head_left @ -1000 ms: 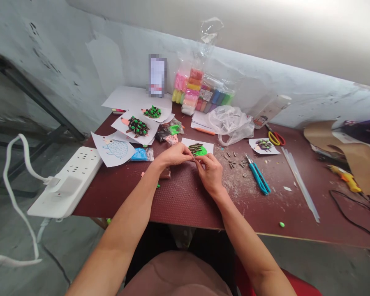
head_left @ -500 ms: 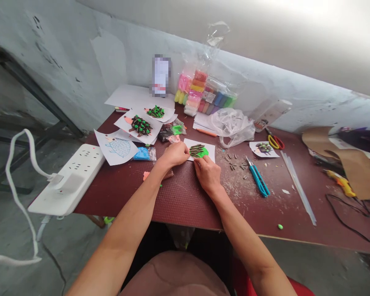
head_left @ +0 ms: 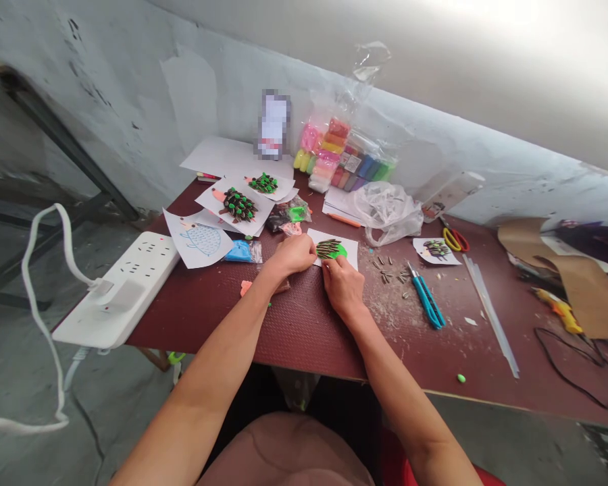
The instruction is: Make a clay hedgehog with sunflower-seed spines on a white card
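A small white paper card (head_left: 351,248) lies between my hands. On it is a patch of bright green clay (head_left: 340,251), with rows of dark striped seeds (head_left: 328,247) set into its upper left part. My left hand (head_left: 294,255) is closed at the card's left edge, its fingertips hidden behind the hand. My right hand (head_left: 343,286) is closed in a pinch at the lower edge of the green clay; whatever is between those fingers is too small to make out. Several loose seeds (head_left: 384,275) lie to the right of the card.
A teal utility knife (head_left: 427,300) and scissors (head_left: 456,239) lie to the right. Hedgehog pictures (head_left: 239,204) and a blue clay packet (head_left: 239,251) are to the left, near a power strip (head_left: 116,290). Bagged coloured clay (head_left: 342,158) stands behind; a glue gun (head_left: 560,310) is far right.
The whole view has shifted slightly, so things appear a little further right. Both hands keep nearly the same places at the card, with no clear change in the seeds.
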Available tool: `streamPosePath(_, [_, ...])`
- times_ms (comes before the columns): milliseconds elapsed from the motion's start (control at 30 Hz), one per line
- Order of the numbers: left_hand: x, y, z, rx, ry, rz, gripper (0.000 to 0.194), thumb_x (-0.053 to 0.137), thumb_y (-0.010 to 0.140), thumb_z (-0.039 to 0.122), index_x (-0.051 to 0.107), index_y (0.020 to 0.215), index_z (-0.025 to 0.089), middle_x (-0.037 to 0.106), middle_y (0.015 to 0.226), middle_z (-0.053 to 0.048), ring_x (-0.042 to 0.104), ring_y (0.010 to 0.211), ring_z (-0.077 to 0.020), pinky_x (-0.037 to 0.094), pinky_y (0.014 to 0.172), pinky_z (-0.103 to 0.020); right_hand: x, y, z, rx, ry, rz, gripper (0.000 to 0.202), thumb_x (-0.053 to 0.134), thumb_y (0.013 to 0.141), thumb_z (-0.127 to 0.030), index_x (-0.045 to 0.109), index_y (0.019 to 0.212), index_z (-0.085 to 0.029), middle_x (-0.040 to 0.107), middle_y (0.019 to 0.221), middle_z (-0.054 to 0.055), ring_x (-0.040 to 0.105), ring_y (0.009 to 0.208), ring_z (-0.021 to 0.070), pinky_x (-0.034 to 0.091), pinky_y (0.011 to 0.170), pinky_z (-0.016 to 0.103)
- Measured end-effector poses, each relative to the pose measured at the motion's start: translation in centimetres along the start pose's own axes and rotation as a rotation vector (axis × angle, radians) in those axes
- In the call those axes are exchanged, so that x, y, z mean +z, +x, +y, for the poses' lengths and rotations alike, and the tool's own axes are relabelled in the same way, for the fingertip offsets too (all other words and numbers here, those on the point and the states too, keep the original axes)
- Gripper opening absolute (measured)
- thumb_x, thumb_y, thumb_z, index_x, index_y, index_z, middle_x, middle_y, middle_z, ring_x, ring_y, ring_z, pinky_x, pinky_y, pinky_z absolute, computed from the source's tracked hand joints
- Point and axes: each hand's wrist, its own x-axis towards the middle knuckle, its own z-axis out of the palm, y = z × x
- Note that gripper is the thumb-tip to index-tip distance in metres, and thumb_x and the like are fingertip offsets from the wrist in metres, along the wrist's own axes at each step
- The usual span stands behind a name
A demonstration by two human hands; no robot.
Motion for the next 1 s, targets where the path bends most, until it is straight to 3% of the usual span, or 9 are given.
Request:
streamPosePath(400, [-0.1,0.0,0.2,0.04,0.022,-0.041,0.03,0.059,0.088,0.02,0.084,0.104,0.021,0.081,0.105,-0.01,0.074,0.102,-0.0252,0.054,0.086,-0.029,-1.7,-0.9,-1.6,0.065,-0.123,-0.209,0.042,0.032,0.11,-0.034,0.07,0.124,-0.021,0.068,0.111,0.011,0.064,0.092,0.0189,0.035,0.065,0.026])
streamPosePath(667, [0.2,0.2,0.1,0.06,-0.001,-0.092,0.032,0.059,0.09,0.02,0.083,0.111,0.024,0.081,0.112,-0.009,0.073,0.105,-0.0235,0.054,0.093,-0.029,-2.0,-1.4,-2.0,0.08,-0.1,-0.257,0.045,0.03,0.111,-0.033,0.061,0.142,-0.024,0.067,0.116,0.01,0.065,0.096,0.0192,0.04,0.068,0.026])
streamPosePath(1000, [0.4,0.2,-0.1,0.106,-0.012,-0.091,0.034,0.058,0.09,0.019,0.083,0.113,0.024,0.081,0.113,-0.008,0.073,0.105,-0.0232,0.053,0.093,-0.028,-2.2,-1.8,-2.2,0.079,-0.075,-0.274,0.045,0.029,0.111,-0.032,0.059,0.143,-0.021,0.067,0.122,0.011,0.066,0.1,0.0201,0.043,0.072,0.027])
